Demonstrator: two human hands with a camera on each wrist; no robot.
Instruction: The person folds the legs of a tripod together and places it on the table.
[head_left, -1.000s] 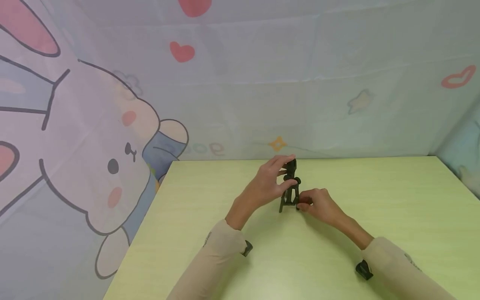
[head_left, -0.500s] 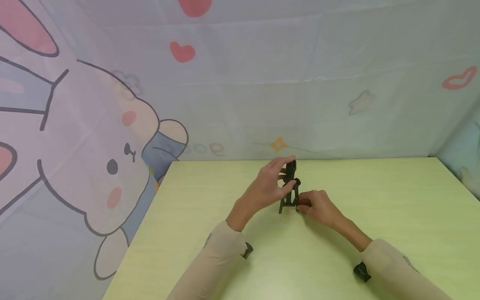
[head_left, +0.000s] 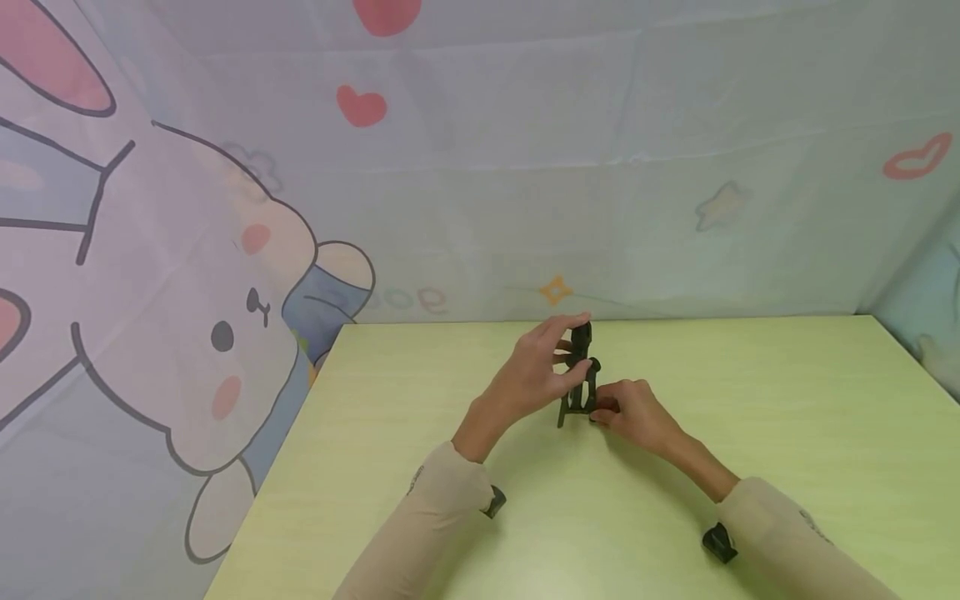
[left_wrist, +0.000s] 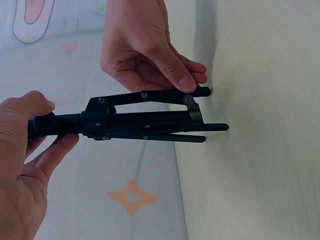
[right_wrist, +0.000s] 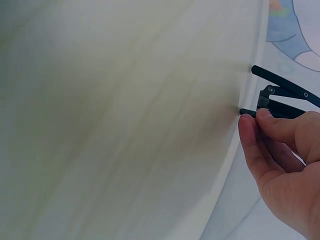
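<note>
A small black tripod (head_left: 577,395) stands upright on the table, its legs only slightly spread. Around its upper part my left hand (head_left: 531,367) holds on, thumb on one side and fingers on the other, as the left wrist view also shows on the tripod (left_wrist: 150,119). My right hand (head_left: 639,417) pinches the lower end of one leg between thumb and fingers. Seen from the right wrist, that hand (right_wrist: 290,160) grips close to the foot, while another leg (right_wrist: 280,80) angles away free. The tripod's top is partly covered by my left fingers.
The pale yellow-green table (head_left: 787,400) extends on both sides of the tripod. Behind it hangs a cloth (head_left: 480,183) printed with hearts, and a large rabbit print is at the left. Dark wrist-worn pieces sit at both cuffs.
The leg pinched by my right hand has come slightly inward, to the left, with that hand. My left hand keeps its hold on the upper part, nearly still.
</note>
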